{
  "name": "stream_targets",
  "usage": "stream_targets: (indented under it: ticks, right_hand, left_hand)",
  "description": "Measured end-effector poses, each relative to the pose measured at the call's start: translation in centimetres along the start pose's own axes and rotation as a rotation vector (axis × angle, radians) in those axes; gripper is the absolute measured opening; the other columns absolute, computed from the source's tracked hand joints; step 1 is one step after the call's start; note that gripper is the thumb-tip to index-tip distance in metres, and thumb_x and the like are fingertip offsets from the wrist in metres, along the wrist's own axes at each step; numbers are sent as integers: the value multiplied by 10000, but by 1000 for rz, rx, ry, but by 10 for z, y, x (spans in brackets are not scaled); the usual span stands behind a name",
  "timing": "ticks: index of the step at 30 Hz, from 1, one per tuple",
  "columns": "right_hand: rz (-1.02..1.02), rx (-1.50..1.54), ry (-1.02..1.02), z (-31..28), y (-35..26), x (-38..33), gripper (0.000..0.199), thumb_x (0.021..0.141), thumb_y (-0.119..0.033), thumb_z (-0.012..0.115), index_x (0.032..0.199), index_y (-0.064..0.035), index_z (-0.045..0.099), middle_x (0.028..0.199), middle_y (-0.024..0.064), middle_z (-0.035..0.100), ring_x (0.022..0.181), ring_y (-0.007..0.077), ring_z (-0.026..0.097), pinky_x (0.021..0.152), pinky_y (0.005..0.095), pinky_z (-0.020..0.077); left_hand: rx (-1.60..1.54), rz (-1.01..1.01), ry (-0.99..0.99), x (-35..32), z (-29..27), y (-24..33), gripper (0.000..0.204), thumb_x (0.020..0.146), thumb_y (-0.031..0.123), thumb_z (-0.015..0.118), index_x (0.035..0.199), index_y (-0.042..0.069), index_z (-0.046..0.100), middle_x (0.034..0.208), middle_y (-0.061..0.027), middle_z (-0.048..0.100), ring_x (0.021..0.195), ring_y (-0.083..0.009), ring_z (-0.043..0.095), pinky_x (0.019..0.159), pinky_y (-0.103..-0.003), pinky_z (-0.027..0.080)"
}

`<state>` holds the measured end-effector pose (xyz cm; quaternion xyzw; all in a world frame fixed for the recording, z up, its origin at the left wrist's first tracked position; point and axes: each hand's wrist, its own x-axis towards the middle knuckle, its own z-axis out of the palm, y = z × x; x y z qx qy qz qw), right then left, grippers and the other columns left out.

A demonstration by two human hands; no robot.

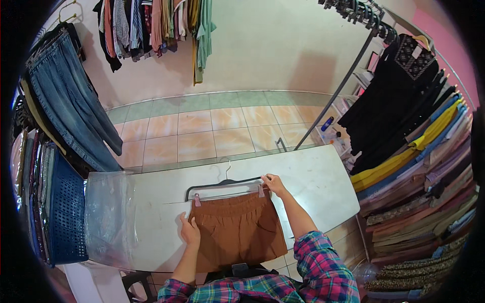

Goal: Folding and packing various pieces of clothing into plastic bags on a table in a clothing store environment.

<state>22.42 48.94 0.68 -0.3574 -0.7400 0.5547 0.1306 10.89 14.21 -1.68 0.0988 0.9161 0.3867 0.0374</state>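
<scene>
Brown elastic-waist shorts (237, 230) lie on the white table (308, 177), their lower part hanging over its near edge. Two pinkish clips hold the waistband to a black clothes hanger (229, 182), whose metal hook points away from me. My right hand (274, 185) pinches the hanger's right end, just above the right clip (261, 191). At the left side of the shorts, below the left clip (197, 200), my left hand (190, 231) has its fingers apart. Whether those fingers touch the fabric I cannot tell.
Clear plastic bags (108, 217) cover the table's left end, beside a blue perforated basket (68, 212) of wrapped garments. Jeans (70, 96) hang at the left. A crowded clothes rack (331, 101) stands at the right, and more clothes (151, 30) hang on the far wall.
</scene>
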Motion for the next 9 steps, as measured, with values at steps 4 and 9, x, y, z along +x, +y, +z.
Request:
stream_targets:
  ticks: [4, 9]
  right_hand:
    - [174, 90, -309, -10, 27, 18, 303, 704, -347, 719, 713, -64, 612, 594, 18, 560, 546, 96, 509, 491, 235, 384]
    - [443, 47, -546, -13, 4, 33, 331, 578, -312, 807, 715, -71, 626, 623, 9, 561, 496, 96, 464, 396, 240, 279]
  left_hand:
    - [291, 216, -19, -4, 0, 7, 340, 829, 90, 487, 1153, 191, 491, 961, -121, 522, 828, -310, 541, 667, -404, 446]
    - [432, 226, -70, -3, -3, 5, 489, 789, 35, 508, 1220, 262, 459, 830, -103, 458, 733, -281, 525, 633, -376, 454]
